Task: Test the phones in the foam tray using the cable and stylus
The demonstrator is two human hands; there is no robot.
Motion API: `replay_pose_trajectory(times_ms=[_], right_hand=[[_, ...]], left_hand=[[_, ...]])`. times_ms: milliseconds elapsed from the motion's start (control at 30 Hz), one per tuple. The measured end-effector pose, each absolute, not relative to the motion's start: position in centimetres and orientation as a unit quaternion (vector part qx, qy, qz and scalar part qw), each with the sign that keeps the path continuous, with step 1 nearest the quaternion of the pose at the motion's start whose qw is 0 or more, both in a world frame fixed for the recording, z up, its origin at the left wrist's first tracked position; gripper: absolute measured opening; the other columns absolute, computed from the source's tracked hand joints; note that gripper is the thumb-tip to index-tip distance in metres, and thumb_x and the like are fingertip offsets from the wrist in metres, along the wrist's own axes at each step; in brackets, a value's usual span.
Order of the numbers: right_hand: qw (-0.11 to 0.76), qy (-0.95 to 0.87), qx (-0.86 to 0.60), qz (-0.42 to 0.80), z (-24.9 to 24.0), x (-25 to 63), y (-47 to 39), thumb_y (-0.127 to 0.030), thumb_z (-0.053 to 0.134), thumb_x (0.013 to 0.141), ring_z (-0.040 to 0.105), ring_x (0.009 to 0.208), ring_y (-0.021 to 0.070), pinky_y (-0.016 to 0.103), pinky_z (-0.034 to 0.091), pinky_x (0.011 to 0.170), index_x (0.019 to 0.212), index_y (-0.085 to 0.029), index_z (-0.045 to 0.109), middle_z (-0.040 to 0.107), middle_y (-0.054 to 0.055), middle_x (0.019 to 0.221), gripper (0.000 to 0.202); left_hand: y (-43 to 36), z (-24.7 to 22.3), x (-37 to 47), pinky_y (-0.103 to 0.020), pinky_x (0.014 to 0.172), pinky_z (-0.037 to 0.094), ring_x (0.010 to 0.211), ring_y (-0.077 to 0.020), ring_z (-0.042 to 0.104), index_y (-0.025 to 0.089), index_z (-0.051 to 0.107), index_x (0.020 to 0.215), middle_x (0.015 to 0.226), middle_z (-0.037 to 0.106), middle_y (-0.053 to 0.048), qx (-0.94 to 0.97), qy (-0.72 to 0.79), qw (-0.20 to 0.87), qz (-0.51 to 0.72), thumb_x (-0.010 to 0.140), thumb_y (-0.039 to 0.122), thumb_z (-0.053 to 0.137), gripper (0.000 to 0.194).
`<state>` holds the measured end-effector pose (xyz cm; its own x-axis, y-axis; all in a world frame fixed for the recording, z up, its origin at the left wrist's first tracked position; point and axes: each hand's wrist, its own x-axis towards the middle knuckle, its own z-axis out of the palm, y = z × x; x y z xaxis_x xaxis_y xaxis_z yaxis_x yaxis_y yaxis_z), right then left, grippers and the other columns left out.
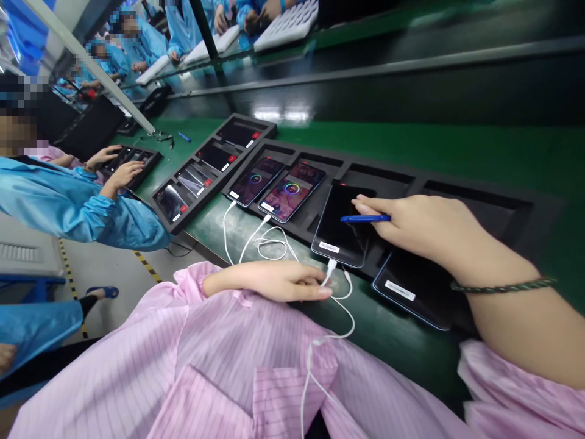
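Head view: the right hand (418, 230), fingers closed around a blue pen (365, 218), is over a dark-screened smartphone (338, 216) in a black tray (381, 178). The left hand (278, 280) curls loosely beside a white charging cable (331, 268); whether gripping, I cannot tell.

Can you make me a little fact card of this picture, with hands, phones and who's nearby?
Left hand: beside a white plug; grip unclear
Right hand: holds a blue pen over a dark phone
Lit phones: two, side by side in a black tray, each with a white cable
Other dark phone: partly under the right hand
Co-worker: blue sleeves, hands at another tray
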<state>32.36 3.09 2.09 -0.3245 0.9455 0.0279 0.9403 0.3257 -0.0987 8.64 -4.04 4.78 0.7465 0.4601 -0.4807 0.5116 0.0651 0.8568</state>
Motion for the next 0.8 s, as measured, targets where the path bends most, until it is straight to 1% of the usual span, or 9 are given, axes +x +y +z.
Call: replay_pose_trajectory(times_ms=[67, 133, 200, 267, 400, 467, 533, 667, 800], right_hand=[[0.039, -0.798, -0.602, 0.021, 2.0, 32.8, 3.1, -0.034, 0.041, 0.100, 0.071, 0.082, 0.0269, 0.030, 0.034, 0.055, 0.118, -0.031, 0.076, 0.077, 0.004, 0.101, 0.039], [0.061, -0.781, -0.621, 0.001, 1.9, 33.1, 3.0, -0.036, 0.040, 0.101, 0.071, 0.087, 0.0266, 0.029, 0.033, 0.056, 0.115, -0.031, 0.077, 0.077, 0.003, 0.106, 0.040], [0.117, -0.774, -0.622, -0.018, 1.7, 33.2, 3.0, -0.036, 0.041, 0.101, 0.071, 0.090, 0.0257, 0.028, 0.033, 0.056, 0.114, -0.030, 0.078, 0.076, 0.003, 0.110, 0.039], [0.172, -0.767, -0.618, -0.036, 1.4, 33.2, 3.1, -0.036, 0.043, 0.100, 0.071, 0.091, 0.0240, 0.027, 0.033, 0.055, 0.112, -0.028, 0.079, 0.076, 0.003, 0.110, 0.039], [0.264, -0.763, -0.585, -0.078, 1.0, 33.3, 2.9, -0.036, 0.045, 0.099, 0.072, 0.080, 0.0206, 0.026, 0.035, 0.053, 0.101, -0.023, 0.082, 0.077, 0.006, 0.098, 0.040], [0.303, -0.786, -0.531, -0.096, 1.0, 33.5, 2.6, -0.037, 0.047, 0.099, 0.069, 0.071, 0.0175, 0.025, 0.038, 0.054, 0.092, -0.022, 0.083, 0.078, 0.004, 0.094, 0.040], [0.323, -0.821, -0.457, -0.115, 1.2, 33.5, 2.0, -0.034, 0.048, 0.100, 0.064, 0.063, 0.0136, 0.025, 0.042, 0.056, 0.080, -0.025, 0.082, 0.077, 0.001, 0.100, 0.040], [0.303, -0.886, -0.333, -0.114, 1.6, 33.0, 1.2, -0.024, 0.050, 0.101, 0.053, 0.059, 0.0111, 0.024, 0.044, 0.056, 0.076, -0.028, 0.080, 0.073, -0.003, 0.117, 0.040], [0.273, -0.883, -0.355, -0.137, 1.5, 33.1, 1.5, -0.025, 0.048, 0.103, 0.052, 0.062, 0.0135, 0.026, 0.044, 0.054, 0.078, -0.027, 0.081, 0.073, 0.000, 0.121, 0.041]], left_hand=[[-3.6, 6.9, 6.5, -0.037, 0.104, 0.048, 0.118, -0.0221, 0.063, 0.019, 0.063, 0.129, 0.130, 0.068, -0.011, 0.787, 0.359, 0.502, 0.000, 0.103, 0.039, 0.049, 0.036], [-2.6, 8.1, 4.9, -0.049, 0.117, 0.037, 0.135, -0.0269, 0.052, 0.025, 0.060, 0.138, 0.144, 0.058, -0.011, 0.840, 0.435, 0.323, 0.026, 0.106, 0.038, 0.039, 0.041], [-0.7, 8.1, 4.0, -0.064, 0.120, 0.025, 0.141, -0.0343, 0.044, 0.031, 0.059, 0.141, 0.152, 0.050, -0.010, 0.830, 0.535, 0.156, 0.005, 0.106, 0.042, 0.035, 0.044], [1.9, 7.1, 3.7, -0.074, 0.116, 0.020, 0.141, -0.0413, 0.042, 0.037, 0.058, 0.143, 0.158, 0.043, -0.010, 0.800, 0.593, 0.076, -0.049, 0.105, 0.050, 0.037, 0.046], [7.5, 5.2, 3.6, -0.073, 0.116, 0.024, 0.144, -0.0413, 0.041, 0.045, 0.053, 0.146, 0.169, 0.026, -0.004, 0.822, 0.558, 0.097, -0.060, 0.104, 0.054, 0.034, 0.047], [9.6, 4.8, 3.3, -0.071, 0.117, 0.024, 0.147, -0.0395, 0.038, 0.042, 0.056, 0.145, 0.171, 0.020, -0.003, 0.838, 0.538, 0.095, -0.006, 0.105, 0.054, 0.033, 0.048], [10.9, 4.8, 2.5, -0.068, 0.118, 0.025, 0.147, -0.0378, 0.037, 0.038, 0.057, 0.145, 0.172, 0.017, -0.005, 0.843, 0.526, 0.091, 0.061, 0.105, 0.055, 0.032, 0.050], [12.0, 4.4, 0.0, -0.060, 0.117, 0.031, 0.141, -0.0336, 0.044, 0.032, 0.061, 0.142, 0.169, 0.025, -0.009, 0.845, 0.494, 0.114, 0.169, 0.104, 0.061, 0.024, 0.060], [12.5, 3.6, -2.4, -0.051, 0.115, 0.039, 0.129, -0.0301, 0.054, 0.024, 0.070, 0.131, 0.159, 0.039, -0.014, 0.839, 0.473, 0.120, 0.240, 0.099, 0.073, 0.017, 0.079]])
